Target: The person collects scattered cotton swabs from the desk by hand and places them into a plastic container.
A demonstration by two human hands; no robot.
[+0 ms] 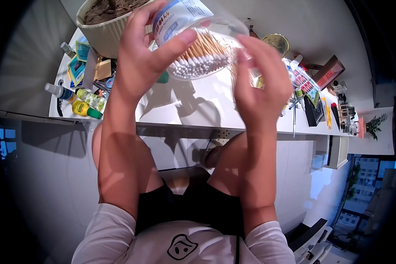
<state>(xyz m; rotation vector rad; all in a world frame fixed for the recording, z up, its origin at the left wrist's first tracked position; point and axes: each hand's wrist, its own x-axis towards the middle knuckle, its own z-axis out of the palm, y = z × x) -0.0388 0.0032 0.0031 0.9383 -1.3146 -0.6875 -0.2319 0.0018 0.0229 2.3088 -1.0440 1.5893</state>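
High in the view, my left hand [138, 57] is wrapped around a clear plastic tub of cotton swabs, its thumb across the side. The tub [180, 17] is tilted and carries a blue and white label with "COTTON" lettering. Packed inside are many cotton swabs [202, 55] with white tips and light wooden sticks. Beside the tub's right end is my right hand [264, 83], fingers curled toward the rim and smeared by motion. Whether they touch the rim or hold a swab, I cannot tell. Some thin pale sticks [236, 81] show on the table, partly hidden by my right hand.
A ribbed white plant pot [99, 35] stands at the back left of the white table [180, 112]. Left of my arm are a spray bottle [59, 91] and a yellow bottle [84, 108]. To the right sit a black box [313, 111] and a plant [376, 125].
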